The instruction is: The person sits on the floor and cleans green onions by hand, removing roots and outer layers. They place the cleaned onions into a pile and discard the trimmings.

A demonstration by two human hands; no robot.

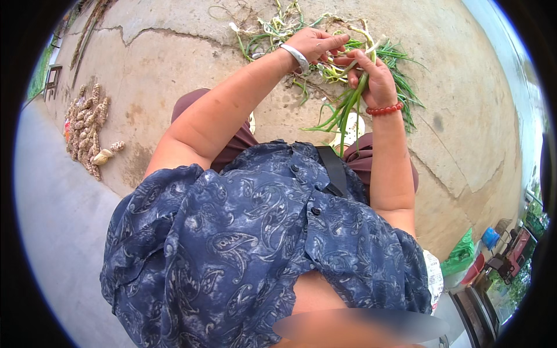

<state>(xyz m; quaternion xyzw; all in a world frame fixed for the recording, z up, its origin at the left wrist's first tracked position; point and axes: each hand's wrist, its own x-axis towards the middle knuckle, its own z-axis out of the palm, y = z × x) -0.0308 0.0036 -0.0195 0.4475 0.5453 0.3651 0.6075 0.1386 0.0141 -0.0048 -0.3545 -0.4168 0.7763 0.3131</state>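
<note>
Green onions [357, 91] with long green leaves are gripped in my right hand [376, 78], their pale ends pointing up past the fingers and the leaves hanging toward a light-coloured clog. A red bead bracelet circles that wrist. My left hand [317, 43], with a silver bangle at the wrist, is just left of the pale stems. Its thumb and fingers are close together; whether something thin lies between them is not clear. Beneath and beyond both hands, a loose heap of green onions [398, 65] and pale peelings [278, 28] spreads over the concrete floor.
Braided strands of what look like garlic bulbs or nuts [87, 126] lie on the floor at the left. At the lower right are a green plastic bag [460, 256], a red basin [474, 269] and a blue container [490, 238]. Cracks cross the concrete floor [452, 148].
</note>
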